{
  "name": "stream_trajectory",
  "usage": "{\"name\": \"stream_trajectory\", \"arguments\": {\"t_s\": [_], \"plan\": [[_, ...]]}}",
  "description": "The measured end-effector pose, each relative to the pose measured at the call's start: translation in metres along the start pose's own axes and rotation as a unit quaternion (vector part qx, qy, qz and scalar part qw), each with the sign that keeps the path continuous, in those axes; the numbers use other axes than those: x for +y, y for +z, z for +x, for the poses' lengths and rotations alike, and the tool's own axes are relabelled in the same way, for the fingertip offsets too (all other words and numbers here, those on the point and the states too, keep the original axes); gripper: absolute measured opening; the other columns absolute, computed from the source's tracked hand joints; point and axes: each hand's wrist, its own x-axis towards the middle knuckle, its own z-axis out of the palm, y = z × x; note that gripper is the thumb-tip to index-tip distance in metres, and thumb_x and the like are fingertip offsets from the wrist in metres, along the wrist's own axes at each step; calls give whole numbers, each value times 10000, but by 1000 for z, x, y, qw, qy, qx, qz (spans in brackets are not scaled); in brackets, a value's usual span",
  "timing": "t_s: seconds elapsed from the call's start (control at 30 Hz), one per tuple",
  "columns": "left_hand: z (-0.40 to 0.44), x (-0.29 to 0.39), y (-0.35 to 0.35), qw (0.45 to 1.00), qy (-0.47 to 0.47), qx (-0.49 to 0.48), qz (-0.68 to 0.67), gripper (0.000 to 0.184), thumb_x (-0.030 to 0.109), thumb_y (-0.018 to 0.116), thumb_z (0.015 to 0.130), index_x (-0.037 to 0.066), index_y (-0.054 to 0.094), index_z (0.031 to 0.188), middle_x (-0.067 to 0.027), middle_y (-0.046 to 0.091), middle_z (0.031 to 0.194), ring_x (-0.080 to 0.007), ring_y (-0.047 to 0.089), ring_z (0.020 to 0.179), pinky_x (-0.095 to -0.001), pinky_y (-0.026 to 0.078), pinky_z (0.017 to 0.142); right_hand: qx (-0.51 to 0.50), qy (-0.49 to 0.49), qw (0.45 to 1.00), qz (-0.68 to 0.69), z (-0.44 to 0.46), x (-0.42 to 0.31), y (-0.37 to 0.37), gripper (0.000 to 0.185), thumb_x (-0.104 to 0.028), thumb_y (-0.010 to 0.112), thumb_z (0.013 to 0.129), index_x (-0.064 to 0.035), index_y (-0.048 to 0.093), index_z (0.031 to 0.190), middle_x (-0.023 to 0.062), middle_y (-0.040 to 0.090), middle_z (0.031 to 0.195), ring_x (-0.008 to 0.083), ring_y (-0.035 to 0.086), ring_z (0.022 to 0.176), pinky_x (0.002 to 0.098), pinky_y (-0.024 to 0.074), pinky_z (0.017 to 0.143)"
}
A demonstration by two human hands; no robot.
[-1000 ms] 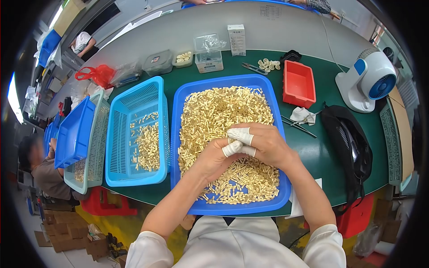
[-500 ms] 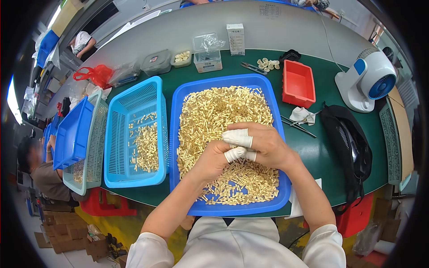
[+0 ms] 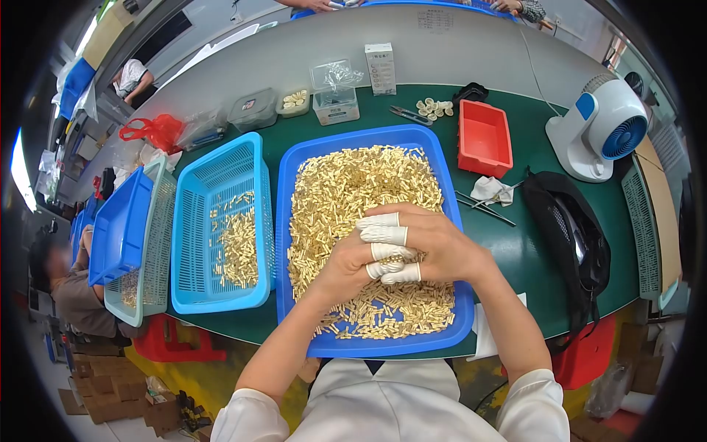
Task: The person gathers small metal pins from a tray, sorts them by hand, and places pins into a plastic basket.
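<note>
My left hand (image 3: pixel 344 267) and my right hand (image 3: pixel 444 247) meet above a blue tray (image 3: pixel 465 313), their fingers closed and touching. White finger cots (image 3: pixel 384 234) cover several fingertips. Between the fingers of both hands shows a small cluster of brass-coloured pieces (image 3: pixel 420 256); the palms hide the rest. Under the hands the tray is spread with a great many short brass-coloured pieces (image 3: pixel 353 177) of the same look, thinner toward the near edge, where blue bottom shows through.
Left of the tray stands a light-blue basket (image 3: pixel 221 298) with a smaller pile of pieces. A red bin (image 3: pixel 484 140), tweezers (image 3: pixel 486 210), a black bag (image 3: pixel 567 236) and a white fan (image 3: pixel 600 129) are on the right. Clear plastic boxes (image 3: pixel 336 103) line the back.
My fingers have shifted against each other, and more finger cots and the brass-coloured pieces between them now show. The whole view has tilted slightly.
</note>
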Motion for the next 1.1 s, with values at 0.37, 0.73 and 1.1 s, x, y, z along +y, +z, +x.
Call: {"name": "stream_trajectory", "arguments": {"t_s": [0.37,0.73,1.1], "plan": [[-5,10,20,940,-152,77,-296,202,134,625,893,19,669,1052,-19,672,913,-99,624,832,-230,483,706,7,53,998,-33,-2,-2,-1,553,-318,807,677,-25,632,1111,148,654,1038,306,634,957,380,514,811],[-3,8,28,873,-166,78,-452,263,216,610,916,62,633,1127,-29,647,1024,-131,599,978,-285,482,843,22,67,998,-4,-3,-2,-1,556,-339,753,749,-13,603,1173,146,661,960,303,640,857,372,510,743],[-22,61,41,543,-196,223,-785,284,360,572,911,215,597,1153,4,670,985,-188,544,1111,-442,397,990,131,117,983,55,-8,7,4,501,-304,595,897,-12,511,1296,150,667,1037,278,645,961,359,478,861]]}}
